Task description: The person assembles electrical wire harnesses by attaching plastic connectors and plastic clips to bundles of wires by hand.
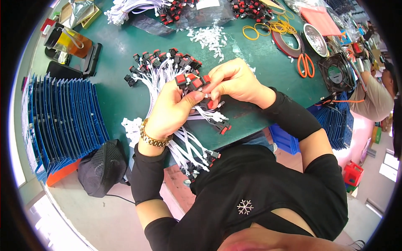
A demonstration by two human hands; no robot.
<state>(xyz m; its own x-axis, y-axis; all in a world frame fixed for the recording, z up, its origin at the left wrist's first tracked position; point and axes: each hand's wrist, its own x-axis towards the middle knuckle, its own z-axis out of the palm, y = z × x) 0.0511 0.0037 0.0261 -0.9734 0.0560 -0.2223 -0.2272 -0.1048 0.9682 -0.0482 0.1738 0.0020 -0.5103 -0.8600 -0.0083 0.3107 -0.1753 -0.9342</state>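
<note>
My left hand (169,106) is closed round a few red-and-black rocker switches (196,83) with white wires, above the near part of the table. Pressed against that group, the fingers of my right hand (240,81) are pinched together; a small whitish bit shows by the fingertips, but what they grip is too small to tell. Behind my left hand lies a fanned bundle of wired switches (157,58). More white wires (188,144) ending in switches hang below my hands over the table edge. White connectors (132,127) lie beside my left wrist.
Small clear-white sleeves (209,38) are heaped at the back. Orange scissors (305,65), a tape roll (288,44), yellow rubber bands (283,26) and a black fan (333,74) sit right. Blue racked boards (69,121) and an amber drink jug (73,44) stand left.
</note>
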